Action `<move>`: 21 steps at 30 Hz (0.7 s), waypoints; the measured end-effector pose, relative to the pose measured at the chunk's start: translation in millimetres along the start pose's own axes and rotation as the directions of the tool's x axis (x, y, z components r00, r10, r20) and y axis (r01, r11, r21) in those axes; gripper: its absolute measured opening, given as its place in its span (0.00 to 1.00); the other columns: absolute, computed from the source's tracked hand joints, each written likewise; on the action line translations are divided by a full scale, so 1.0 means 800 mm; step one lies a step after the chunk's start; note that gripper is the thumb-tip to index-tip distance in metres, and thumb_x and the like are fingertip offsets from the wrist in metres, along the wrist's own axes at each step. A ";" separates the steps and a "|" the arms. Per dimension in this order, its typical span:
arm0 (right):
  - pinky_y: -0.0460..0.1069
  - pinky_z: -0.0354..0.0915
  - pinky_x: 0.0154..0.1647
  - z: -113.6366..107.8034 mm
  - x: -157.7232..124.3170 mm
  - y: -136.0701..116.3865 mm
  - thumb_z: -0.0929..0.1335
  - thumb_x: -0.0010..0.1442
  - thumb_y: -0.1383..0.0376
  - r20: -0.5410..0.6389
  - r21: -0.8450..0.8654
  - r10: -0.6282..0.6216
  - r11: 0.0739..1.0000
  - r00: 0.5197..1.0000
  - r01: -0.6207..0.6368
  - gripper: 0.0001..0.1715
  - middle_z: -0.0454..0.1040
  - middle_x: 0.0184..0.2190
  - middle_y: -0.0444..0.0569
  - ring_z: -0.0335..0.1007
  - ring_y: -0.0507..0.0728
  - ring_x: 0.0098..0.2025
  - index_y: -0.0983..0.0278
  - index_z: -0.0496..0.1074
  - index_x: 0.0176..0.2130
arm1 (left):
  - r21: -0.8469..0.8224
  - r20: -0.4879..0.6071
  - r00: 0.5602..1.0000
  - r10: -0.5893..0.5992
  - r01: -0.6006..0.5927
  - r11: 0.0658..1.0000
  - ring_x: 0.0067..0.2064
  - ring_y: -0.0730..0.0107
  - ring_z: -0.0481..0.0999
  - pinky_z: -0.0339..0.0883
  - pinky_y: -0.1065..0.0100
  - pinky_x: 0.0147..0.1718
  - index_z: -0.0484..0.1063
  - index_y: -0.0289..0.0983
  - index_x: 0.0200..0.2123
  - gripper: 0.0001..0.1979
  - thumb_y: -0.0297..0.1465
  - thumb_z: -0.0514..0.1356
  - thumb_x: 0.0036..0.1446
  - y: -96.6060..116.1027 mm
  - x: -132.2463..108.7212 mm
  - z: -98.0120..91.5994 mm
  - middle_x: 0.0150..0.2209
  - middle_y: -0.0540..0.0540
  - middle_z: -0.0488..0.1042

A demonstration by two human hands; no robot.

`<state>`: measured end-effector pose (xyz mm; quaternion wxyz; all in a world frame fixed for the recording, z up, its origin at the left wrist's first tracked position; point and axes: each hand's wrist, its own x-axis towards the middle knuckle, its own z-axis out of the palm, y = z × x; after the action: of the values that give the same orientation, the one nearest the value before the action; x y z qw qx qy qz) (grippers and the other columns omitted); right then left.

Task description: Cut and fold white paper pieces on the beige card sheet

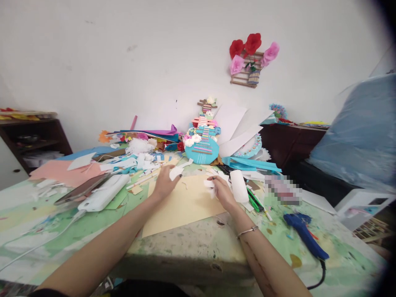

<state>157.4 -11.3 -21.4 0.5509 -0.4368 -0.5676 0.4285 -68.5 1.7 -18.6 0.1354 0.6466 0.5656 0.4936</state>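
Bare forearms point(269, 255), the right one wearing a bracelet point(247, 231), stretch over the table edge to a pale yellow paper sheet point(185, 208) lying flat on the green-patterned tablecloth point(272, 239). Above this sheet, the left hand point(167, 183) pinches a crumpled white scrap point(176, 173); the right hand point(222, 192) grips a small white piece point(208, 184) between thumb and fingers. Just right stand a white roll point(239, 187) and a green utility knife point(253, 201); farther right lies a blue glue gun point(306, 237). Behind the sheet rises a blue stringed-instrument craft point(201, 151); paper flowers point(253, 43) hang on the wall.
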 end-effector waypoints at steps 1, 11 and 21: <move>0.44 0.59 0.25 0.005 -0.003 0.001 0.61 0.48 0.65 0.077 0.000 0.004 1.000 0.997 -0.004 0.12 0.70 0.25 0.44 0.63 0.50 0.25 0.65 0.69 0.33 | -0.062 0.126 0.988 0.084 -0.077 0.995 0.27 0.74 0.73 0.67 0.69 0.22 0.62 0.39 0.47 0.20 0.38 0.57 0.51 0.009 -0.009 0.005 0.51 0.40 0.62; 0.52 0.67 0.37 0.019 -0.020 0.001 0.71 0.46 0.63 0.355 0.206 0.055 0.969 0.933 -0.136 0.24 0.76 0.32 0.47 0.73 0.54 0.31 0.62 0.61 0.43 | -0.008 0.340 0.762 0.550 -0.583 0.813 0.41 0.63 0.72 0.67 0.64 0.40 0.72 0.41 0.42 0.13 0.26 0.52 0.55 0.055 -0.060 0.037 0.40 0.42 0.71; 0.54 0.67 0.41 0.019 -0.019 -0.012 0.72 0.42 0.64 0.291 0.127 0.129 0.977 0.948 -0.172 0.22 0.75 0.38 0.54 0.74 0.57 0.37 0.64 0.64 0.38 | 0.532 0.319 0.931 0.175 -0.330 0.780 0.41 0.60 0.73 0.64 0.63 0.41 0.75 0.34 0.35 0.12 0.23 0.52 0.53 0.005 0.039 -0.030 0.36 0.40 0.75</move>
<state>141.8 -28.9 -16.5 0.4617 -0.3705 -0.5711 0.5686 -88.8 18.5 10.8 -0.0642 0.7845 0.5738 0.2261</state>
